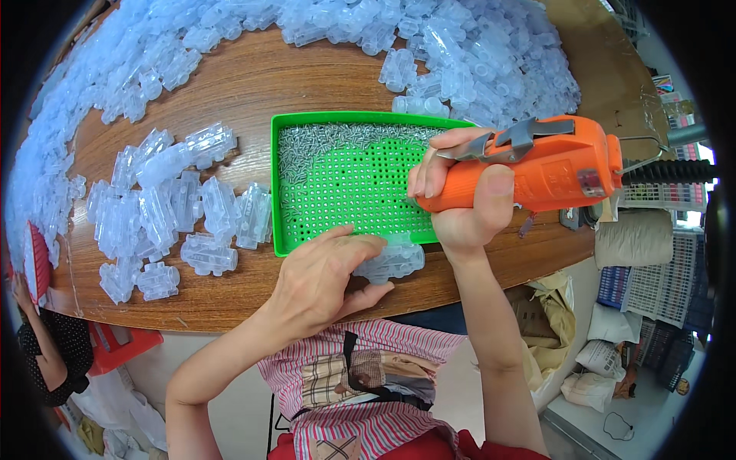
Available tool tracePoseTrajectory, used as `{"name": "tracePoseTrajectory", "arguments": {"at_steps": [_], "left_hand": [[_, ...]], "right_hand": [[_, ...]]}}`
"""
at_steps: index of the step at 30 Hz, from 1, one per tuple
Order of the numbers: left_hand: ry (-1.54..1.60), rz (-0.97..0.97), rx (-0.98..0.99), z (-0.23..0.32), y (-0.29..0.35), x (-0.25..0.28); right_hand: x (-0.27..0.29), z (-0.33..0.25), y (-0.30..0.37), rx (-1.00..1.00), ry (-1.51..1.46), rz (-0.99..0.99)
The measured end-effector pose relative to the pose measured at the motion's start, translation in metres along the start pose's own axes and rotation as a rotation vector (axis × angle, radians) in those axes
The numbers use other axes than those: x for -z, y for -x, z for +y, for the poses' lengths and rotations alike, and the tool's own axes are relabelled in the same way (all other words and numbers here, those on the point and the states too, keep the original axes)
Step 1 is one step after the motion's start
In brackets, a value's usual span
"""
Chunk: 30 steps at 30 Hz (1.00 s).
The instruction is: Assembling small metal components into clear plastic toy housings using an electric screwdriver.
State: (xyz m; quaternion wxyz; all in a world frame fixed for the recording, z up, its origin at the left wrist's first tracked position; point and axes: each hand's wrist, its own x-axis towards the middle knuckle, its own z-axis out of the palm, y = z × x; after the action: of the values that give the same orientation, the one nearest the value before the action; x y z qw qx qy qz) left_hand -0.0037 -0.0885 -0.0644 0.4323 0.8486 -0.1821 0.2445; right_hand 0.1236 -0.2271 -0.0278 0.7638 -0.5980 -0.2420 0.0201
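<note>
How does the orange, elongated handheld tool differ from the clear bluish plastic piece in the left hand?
Colour: the orange, elongated handheld tool is opaque, with a grey lever; the clear bluish plastic piece is see-through.
Size: the tool looks clearly larger than the piece.
Hold: the right hand wraps around the tool; the left hand pinches the piece between fingers and thumb.
Shared: both are held.

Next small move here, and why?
Probably lower the orange driver onto a metal screw in the green tray: the right grip holds it nose-first over the tray, and the left grip holds a clear plastic part at its near edge. The driver's tip is hidden, so it may already carry one.
</note>
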Motion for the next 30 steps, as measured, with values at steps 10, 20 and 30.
{"name": "tracePoseTrajectory", "arguments": {"at_steps": [10, 20, 30], "left_hand": [[0.036, -0.003, 0.003, 0.001, 0.0, 0.001], [-0.002, -0.101, 0.212, 0.008, -0.005, 0.011], [0.09, -0.122, 0.192, 0.008, -0.002, 0.015]], "right_hand": [[-0.001, 0.0, 0.002, -0.025, -0.045, -0.028], [-0.012, -0.081, 0.019, 0.133, -0.243, -0.223], [-0.028, -0.084, 0.035, 0.032, -0.234, -0.249]]}}
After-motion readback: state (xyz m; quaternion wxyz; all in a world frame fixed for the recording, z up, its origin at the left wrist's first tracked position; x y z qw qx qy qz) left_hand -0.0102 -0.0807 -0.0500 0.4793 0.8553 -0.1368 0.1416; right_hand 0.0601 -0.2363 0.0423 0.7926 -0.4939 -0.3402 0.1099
